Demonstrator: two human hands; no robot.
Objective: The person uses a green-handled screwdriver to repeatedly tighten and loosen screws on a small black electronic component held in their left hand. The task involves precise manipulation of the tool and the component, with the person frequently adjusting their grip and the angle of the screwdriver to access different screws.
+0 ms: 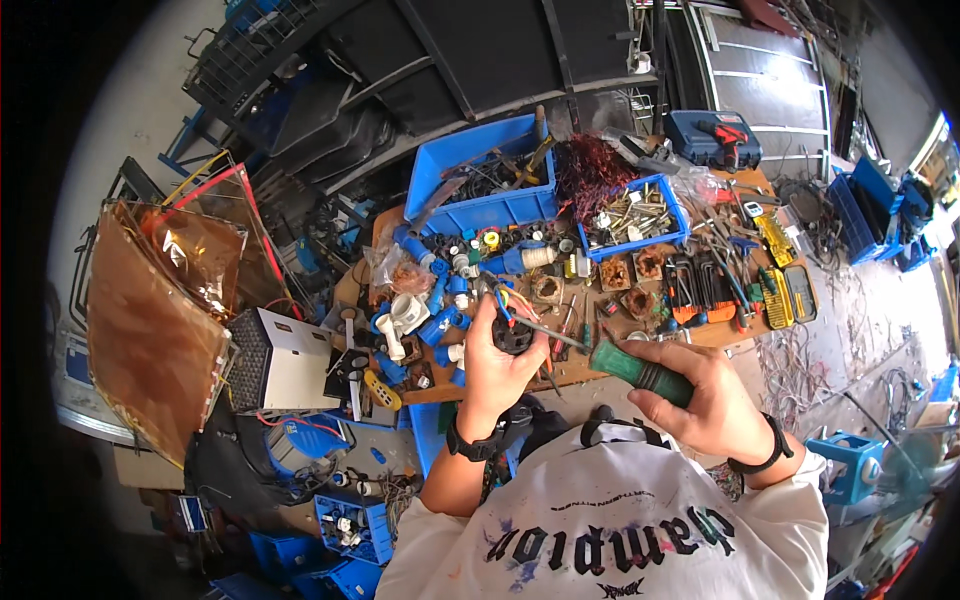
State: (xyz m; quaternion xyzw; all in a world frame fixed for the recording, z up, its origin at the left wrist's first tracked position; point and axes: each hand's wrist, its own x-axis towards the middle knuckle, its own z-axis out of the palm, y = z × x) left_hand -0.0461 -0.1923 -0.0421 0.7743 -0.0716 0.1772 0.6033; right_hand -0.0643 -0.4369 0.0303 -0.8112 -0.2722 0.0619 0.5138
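My left hand (492,372) is wrapped around a small black fitting (514,336) with red, yellow and blue wires (512,306) rising from it, just over the front of the cluttered wooden workbench (572,374). My right hand (698,393) grips a screwdriver by its thick green handle (625,362); its long metal shaft reaches leftward to the wired fitting, though I cannot tell whether the tip touches it. Blue and white plug housings (405,318) lie beyond my left hand. Pliers, hex keys and other hand tools (700,290) are spread beyond my right hand.
A blue bin (480,213) and a tray of metal parts (635,215) stand at the back, near a drill on a case (700,135). Brown panels (150,340) lean at the left. Blue crates (355,530) and tangled cables (810,360) lie around the bench.
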